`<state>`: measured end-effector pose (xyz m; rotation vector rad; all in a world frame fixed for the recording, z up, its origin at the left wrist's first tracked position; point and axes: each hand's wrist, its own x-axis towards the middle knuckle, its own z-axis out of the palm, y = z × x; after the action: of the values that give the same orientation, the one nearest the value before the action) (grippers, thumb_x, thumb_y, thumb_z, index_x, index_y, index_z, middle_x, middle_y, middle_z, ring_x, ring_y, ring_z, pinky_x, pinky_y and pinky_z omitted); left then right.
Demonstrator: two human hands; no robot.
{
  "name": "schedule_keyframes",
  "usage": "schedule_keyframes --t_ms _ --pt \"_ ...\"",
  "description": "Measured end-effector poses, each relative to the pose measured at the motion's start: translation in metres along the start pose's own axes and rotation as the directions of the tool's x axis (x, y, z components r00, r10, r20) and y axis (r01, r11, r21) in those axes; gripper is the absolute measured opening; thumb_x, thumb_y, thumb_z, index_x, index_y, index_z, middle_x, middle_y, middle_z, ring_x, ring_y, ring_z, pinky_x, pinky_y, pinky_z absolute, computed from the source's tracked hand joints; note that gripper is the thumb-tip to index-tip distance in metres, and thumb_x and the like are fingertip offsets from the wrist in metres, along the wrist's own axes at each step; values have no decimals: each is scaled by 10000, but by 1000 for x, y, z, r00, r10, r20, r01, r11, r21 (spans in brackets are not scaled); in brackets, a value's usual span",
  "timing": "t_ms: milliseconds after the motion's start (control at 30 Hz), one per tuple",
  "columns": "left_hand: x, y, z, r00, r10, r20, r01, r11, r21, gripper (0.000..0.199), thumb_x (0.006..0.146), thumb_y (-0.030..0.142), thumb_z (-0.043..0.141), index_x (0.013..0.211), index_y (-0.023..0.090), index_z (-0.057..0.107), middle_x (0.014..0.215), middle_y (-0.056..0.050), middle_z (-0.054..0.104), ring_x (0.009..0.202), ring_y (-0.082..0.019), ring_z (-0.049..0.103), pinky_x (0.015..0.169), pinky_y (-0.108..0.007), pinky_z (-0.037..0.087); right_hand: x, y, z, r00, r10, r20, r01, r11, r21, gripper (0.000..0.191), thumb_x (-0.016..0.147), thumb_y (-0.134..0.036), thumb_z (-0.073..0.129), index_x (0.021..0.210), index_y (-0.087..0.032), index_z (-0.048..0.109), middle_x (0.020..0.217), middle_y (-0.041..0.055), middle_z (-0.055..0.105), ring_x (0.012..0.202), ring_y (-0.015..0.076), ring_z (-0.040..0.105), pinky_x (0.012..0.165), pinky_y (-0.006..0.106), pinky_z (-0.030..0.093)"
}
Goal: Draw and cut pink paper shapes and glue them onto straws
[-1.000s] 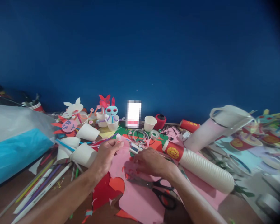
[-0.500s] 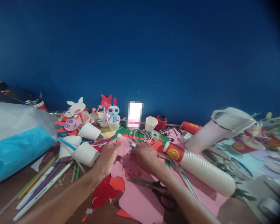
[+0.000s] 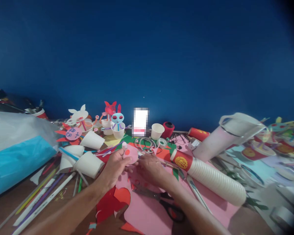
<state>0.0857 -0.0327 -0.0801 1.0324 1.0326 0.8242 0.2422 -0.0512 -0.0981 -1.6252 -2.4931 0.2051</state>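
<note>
Between the thumb and fingers of my left hand (image 3: 114, 165) is a round pink paper disc (image 3: 133, 157) with a red-orange dot on it. A small pale round piece sticks up at its upper left edge. My right hand (image 3: 150, 165) is close beside the disc's right edge, fingers curled together. A small white-and-blue item shows at its fingertips, too small to name. Below the hands, scissors (image 3: 172, 209) with dark handles lie on a pink paper sheet (image 3: 147, 213), and red paper scraps (image 3: 107, 204) lie to the left.
Paper-cup figures (image 3: 118, 130) stand at the back left, near tipped white cups (image 3: 89, 164). Markers (image 3: 42, 204) lie at left beside a plastic bag (image 3: 22, 163). A long cup stack (image 3: 215, 179) and a pitcher (image 3: 218, 137) occupy the right. Tape rolls (image 3: 162, 142) lie behind my hands.
The pink disc has turned more toward me, and its red-orange dot now shows clearly. My left thumb sits lower on it. My right hand has moved slightly down.
</note>
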Motion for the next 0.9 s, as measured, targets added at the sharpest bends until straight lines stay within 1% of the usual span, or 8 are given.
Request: schedule_keyframes --t_ms 133,200,333,467,567,667,800,900 --pt "2 -5 -3 999 27 34 -31 991 128 278 668 223 626 934 147 608 622 -18 668 490 -132 600 469 -214 459 -5 20 -22 1000 27 1 -26 951 309 170 713 -90 538 725 -201 666 743 8 669 711 148 584 659 245 381" --pt "2 -6 -3 998 38 41 -44 986 159 332 664 225 631 983 137 602 596 -20 664 464 -135 589 477 -231 466 -7 29 -32 998 54 -11 -46 928 369 156 725 -103 535 734 -206 652 729 -12 656 679 128 569 625 225 379" --pt "0 -5 -2 998 4 67 -13 991 135 357 665 235 641 1002 125 592 648 -53 680 496 -149 610 475 -237 474 -8 35 -42 981 155 -116 -62 819 571 88 759 -167 545 726 -193 622 724 -22 631 661 116 540 607 219 377" --pt "-2 0 0 990 -24 140 17 999 48 227 674 262 659 860 139 612 720 -60 670 624 -178 645 462 -217 478 -6 31 -43 967 196 -161 -44 756 653 73 768 -222 568 713 -183 595 662 -31 590 597 102 497 565 211 359" --pt "-2 0 -1 985 -71 156 74 997 -13 234 717 341 635 843 144 615 738 -62 661 657 -197 650 433 -219 472 -5 29 -42 964 228 -139 -66 707 704 77 768 -238 567 719 -181 578 628 -36 555 567 96 474 536 207 349" --pt "0 -2 -2 987 -95 130 100 994 -35 276 734 401 620 826 141 626 686 -56 651 614 -187 638 445 -232 482 -5 28 -42 964 244 -109 -84 665 742 93 776 -260 556 729 -181 572 603 -40 529 545 92 455 519 205 340" --pt "0 -6 -2 994 -74 82 80 994 -76 246 687 381 678 733 146 620 598 2 583 510 -126 554 496 -271 522 -4 29 -41 960 255 -115 -72 623 779 93 768 -264 559 736 -178 576 622 -37 529 554 91 455 531 210 345" --pt "1 -8 -2 997 -63 42 68 990 -122 237 658 356 709 677 149 595 583 27 537 492 -105 516 543 -303 545 -3 29 -40 957 268 -107 -48 512 858 91 760 -264 568 728 -180 563 630 -40 533 560 88 463 539 211 353"
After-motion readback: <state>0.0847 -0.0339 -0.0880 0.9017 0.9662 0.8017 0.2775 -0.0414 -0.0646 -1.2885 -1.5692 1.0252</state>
